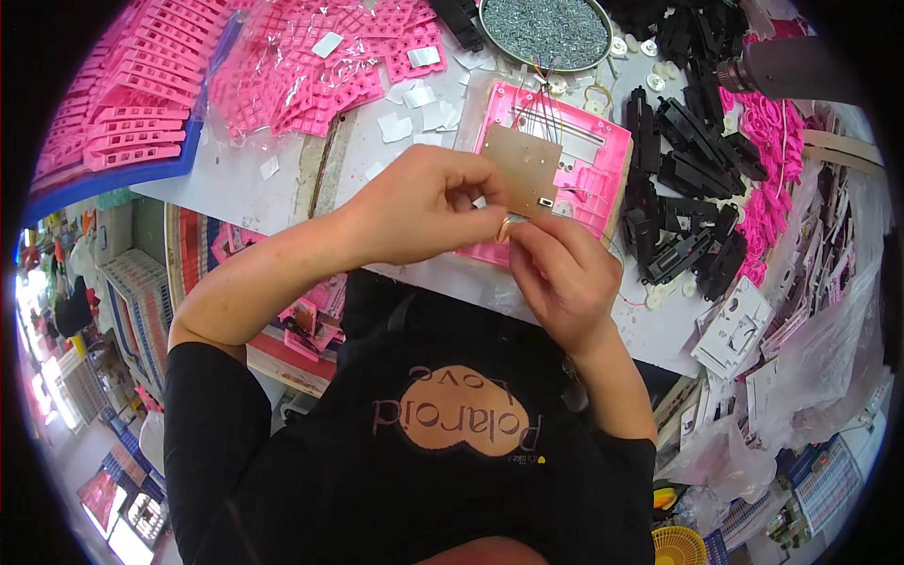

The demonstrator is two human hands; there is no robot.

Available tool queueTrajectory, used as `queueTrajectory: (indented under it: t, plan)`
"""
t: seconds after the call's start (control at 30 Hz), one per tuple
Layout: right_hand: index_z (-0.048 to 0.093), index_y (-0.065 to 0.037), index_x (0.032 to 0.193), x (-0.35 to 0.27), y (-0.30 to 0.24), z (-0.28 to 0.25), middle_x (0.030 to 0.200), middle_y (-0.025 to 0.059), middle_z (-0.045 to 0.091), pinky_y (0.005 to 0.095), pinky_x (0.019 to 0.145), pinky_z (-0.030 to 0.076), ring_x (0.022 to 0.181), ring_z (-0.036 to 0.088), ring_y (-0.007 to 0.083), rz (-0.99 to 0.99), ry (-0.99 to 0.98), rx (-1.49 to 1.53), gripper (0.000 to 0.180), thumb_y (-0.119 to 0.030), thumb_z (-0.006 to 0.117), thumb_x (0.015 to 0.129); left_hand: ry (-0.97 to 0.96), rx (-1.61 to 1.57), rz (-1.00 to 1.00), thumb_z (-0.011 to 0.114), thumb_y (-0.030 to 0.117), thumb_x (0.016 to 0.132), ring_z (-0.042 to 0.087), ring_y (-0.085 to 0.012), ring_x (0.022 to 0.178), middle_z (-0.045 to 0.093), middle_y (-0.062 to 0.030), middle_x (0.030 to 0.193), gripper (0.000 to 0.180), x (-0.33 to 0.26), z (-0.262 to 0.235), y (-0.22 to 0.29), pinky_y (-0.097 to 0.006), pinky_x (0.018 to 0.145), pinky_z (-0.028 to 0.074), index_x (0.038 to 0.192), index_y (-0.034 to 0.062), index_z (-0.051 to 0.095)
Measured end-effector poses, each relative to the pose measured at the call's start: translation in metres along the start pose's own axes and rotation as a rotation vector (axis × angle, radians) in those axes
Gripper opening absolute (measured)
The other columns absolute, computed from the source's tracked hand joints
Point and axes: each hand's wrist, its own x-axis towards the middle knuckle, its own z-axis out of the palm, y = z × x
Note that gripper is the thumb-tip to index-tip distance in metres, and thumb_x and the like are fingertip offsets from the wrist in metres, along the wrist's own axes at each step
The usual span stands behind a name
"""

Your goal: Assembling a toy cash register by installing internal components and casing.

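A pink plastic housing [610, 179] lies on the bench in front of me, with metal rods set in it. Over its left part rests a tan circuit board [521, 168] with a small connector at its lower corner. Thin red and dark wires [543, 105] run up from the board. My left hand [424, 202] is closed, its fingertips pinched at the board's lower left corner. My right hand [570, 278] meets it there, also closed in a pinch. Between the fingertips shows a small shiny copper-coloured strip [506, 229]; its exact kind is unclear.
A round metal tray [485, 21] of screws stands at the back. Pink parts [132, 113] fill a blue bin at far left, more lie bagged beside it. Black plastic parts [692, 169] and pink cords [767, 179] are heaped right. A dark cylindrical tool [800, 68] juts in at upper right.
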Motion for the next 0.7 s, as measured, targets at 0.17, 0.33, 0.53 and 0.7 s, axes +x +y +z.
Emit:
queueTrajectory:
  t: [0.17, 0.33, 0.53, 0.7]
  plan:
    - [0.070, -0.008, 0.096, 0.008, 0.004, 0.004, 0.090, 0.0030, 0.067, 0.0324, 0.058, 0.051, 0.074, 0.067, 0.0206, -0.141, -0.026, -0.065, 0.025, -0.008, 0.078, 0.072, 0.064, 0.312, 0.140, 0.069, 0.004, 0.090, 0.064, -0.0113, 0.069, 0.069, -0.0057, 0.082, 0.015, 0.005, -0.009, 0.009, -0.027, 0.063, 0.049, 0.104, 0.0018, 0.066]
    - [0.068, -0.008, 0.089, 0.014, 0.003, 0.006, 0.079, 0.0021, 0.059, 0.0328, 0.055, 0.049, 0.070, 0.062, 0.0193, -0.175, -0.164, -0.189, 0.016, -0.011, 0.072, 0.073, 0.135, 0.603, 0.455, 0.072, 0.005, 0.084, 0.066, -0.0298, 0.073, 0.066, -0.0108, 0.084, 0.018, 0.009, -0.003, -0.003, -0.037, 0.066, 0.052, 0.100, 0.0052, 0.064]
    - [0.067, -0.008, 0.086, 0.018, -0.002, 0.006, 0.078, 0.0023, 0.057, 0.0322, 0.056, 0.050, 0.073, 0.062, 0.0186, -0.182, -0.247, -0.258, 0.014, -0.010, 0.068, 0.072, 0.180, 0.700, 0.645, 0.073, 0.007, 0.080, 0.062, -0.0329, 0.080, 0.058, -0.0100, 0.085, 0.018, 0.010, 0.001, -0.020, -0.043, 0.066, 0.051, 0.093, 0.0066, 0.061]
    - [0.067, -0.007, 0.086, 0.021, -0.008, 0.007, 0.079, 0.0028, 0.059, 0.0321, 0.058, 0.051, 0.075, 0.063, 0.0188, -0.148, -0.316, -0.313, 0.014, -0.009, 0.066, 0.072, 0.165, 0.745, 0.717, 0.072, 0.009, 0.081, 0.061, -0.0321, 0.080, 0.055, -0.0098, 0.084, 0.017, 0.015, 0.002, -0.028, -0.042, 0.067, 0.051, 0.093, 0.0069, 0.060]
